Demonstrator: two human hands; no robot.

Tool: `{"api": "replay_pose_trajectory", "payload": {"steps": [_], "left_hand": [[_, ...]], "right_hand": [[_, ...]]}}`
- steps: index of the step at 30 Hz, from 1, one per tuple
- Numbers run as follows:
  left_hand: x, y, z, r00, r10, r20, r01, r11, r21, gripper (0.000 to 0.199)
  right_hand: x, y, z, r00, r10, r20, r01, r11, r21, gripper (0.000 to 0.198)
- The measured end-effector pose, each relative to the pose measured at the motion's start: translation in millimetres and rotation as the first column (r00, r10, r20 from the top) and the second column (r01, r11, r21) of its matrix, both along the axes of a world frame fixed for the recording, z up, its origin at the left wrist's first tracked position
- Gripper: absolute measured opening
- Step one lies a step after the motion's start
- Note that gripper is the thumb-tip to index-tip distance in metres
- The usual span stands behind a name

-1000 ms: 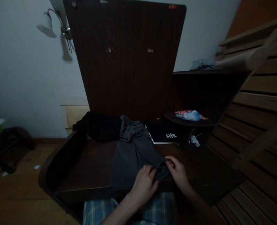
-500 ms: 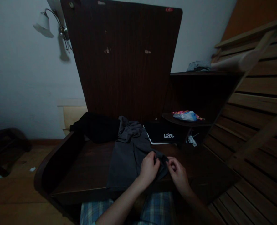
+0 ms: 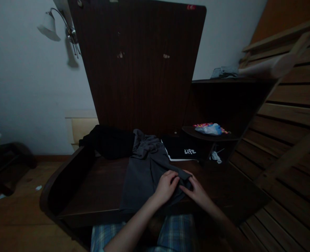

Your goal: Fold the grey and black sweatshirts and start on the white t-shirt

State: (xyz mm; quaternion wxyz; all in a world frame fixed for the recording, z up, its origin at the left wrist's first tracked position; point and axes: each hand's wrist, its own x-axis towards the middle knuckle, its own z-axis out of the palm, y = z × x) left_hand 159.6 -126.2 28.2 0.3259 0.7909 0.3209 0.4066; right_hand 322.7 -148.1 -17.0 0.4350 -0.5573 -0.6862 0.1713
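Observation:
Dark grey pants (image 3: 141, 178) lie on the dark wooden desk surface (image 3: 102, 185), bunched at the far end and spread flatter toward the front edge. My left hand (image 3: 167, 185) is closed on cloth at the right leg, its fingertips partly hidden by folds. Close beside it, my right hand (image 3: 195, 190) grips the same leg's edge between thumb and fingers, with a fold of cloth raised over the fingers. A crumpled black garment (image 3: 112, 141) touches the pants at the back left. Behind them on the right lies a folded black garment (image 3: 178, 147) with white lettering.
A small shelf (image 3: 209, 138) at right carries a plastic bag (image 3: 209, 129) and something pink. Crumpled white material (image 3: 215, 156) sits below it. A tall dark panel (image 3: 141, 70) rises behind; wooden slats (image 3: 288, 140) lean at right. A curved side edge (image 3: 49, 189) bounds the left.
My right hand has shifted its hold, thumb now stretched toward my left hand, and the leg's edge is lifted and folded over its fingers. My left hand stays nearly in place.

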Motion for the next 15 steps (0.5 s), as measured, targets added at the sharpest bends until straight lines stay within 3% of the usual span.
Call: {"api": "replay_pose_trajectory", "payload": {"steps": [6, 12, 15], "left_hand": [[-14, 1, 4.2, 0.998, -0.014, -0.059, 0.014, 1.000, 0.004, 0.018], [-55, -12, 5.9, 0.964, -0.007, -0.266, 0.016, 0.999, 0.031, 0.018], [-66, -25, 0.1, 0.923, -0.019, -0.383, 0.034, 0.999, 0.032, 0.018]], "right_hand": [[6, -3, 2, 0.991, 0.122, -0.050, -0.128, 0.982, -0.139, 0.040], [15, -14, -2, 1.000, 0.009, -0.013, -0.011, 0.984, -0.178, 0.028], [19, -18, -1, 0.998, 0.048, 0.038, -0.042, 0.988, -0.152, 0.028]]}}
